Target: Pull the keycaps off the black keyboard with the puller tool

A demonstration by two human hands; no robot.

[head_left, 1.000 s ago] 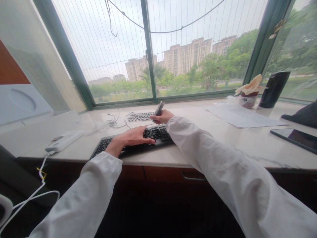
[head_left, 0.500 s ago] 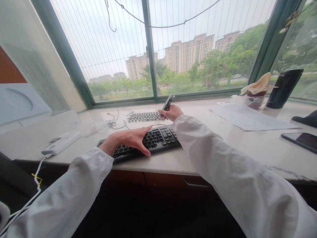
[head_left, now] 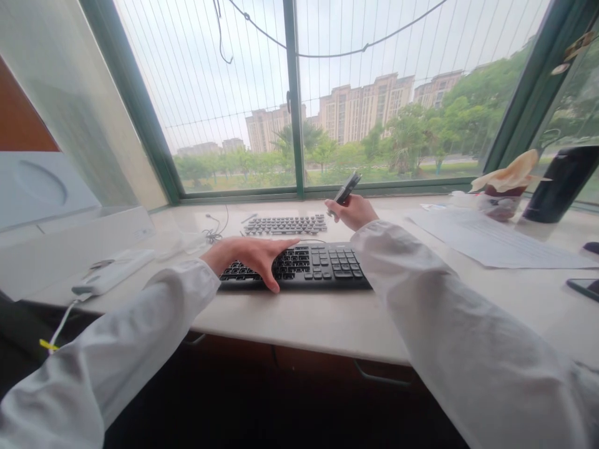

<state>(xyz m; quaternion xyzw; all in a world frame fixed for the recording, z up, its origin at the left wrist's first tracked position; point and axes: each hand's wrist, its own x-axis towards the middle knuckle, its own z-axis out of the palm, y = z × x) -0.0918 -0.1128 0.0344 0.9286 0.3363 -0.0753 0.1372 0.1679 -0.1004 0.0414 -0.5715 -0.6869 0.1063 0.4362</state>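
Observation:
A black keyboard [head_left: 344, 284] lies near the counter's front edge; many sockets on its left and middle part are bare of caps, while the number pad has its keys. My left hand [head_left: 255, 255] rests palm down across its left part, thumb spread toward the front edge. Loose keycaps [head_left: 285, 224] stand in rows behind the keyboard. My right hand [head_left: 355, 213] is raised above the counter behind the keyboard's right end. Its fingers close around a slim dark hand tool [head_left: 349, 187] with a pale edge, pointing up and right; its exact kind is unclear.
Cables [head_left: 214, 234] lie coiled left of the keycaps. A white power strip [head_left: 112, 271] is at the left. On the right are paper sheets [head_left: 496, 234], a cup with a wrapper [head_left: 503, 196], a black tumbler [head_left: 561, 184] and a phone [head_left: 584, 288]. Windows stand behind.
My right hand has moved right and away from the keycaps with the tool. The keyboard now sits straighter, my left hand still on it. The camera view has shifted somewhat.

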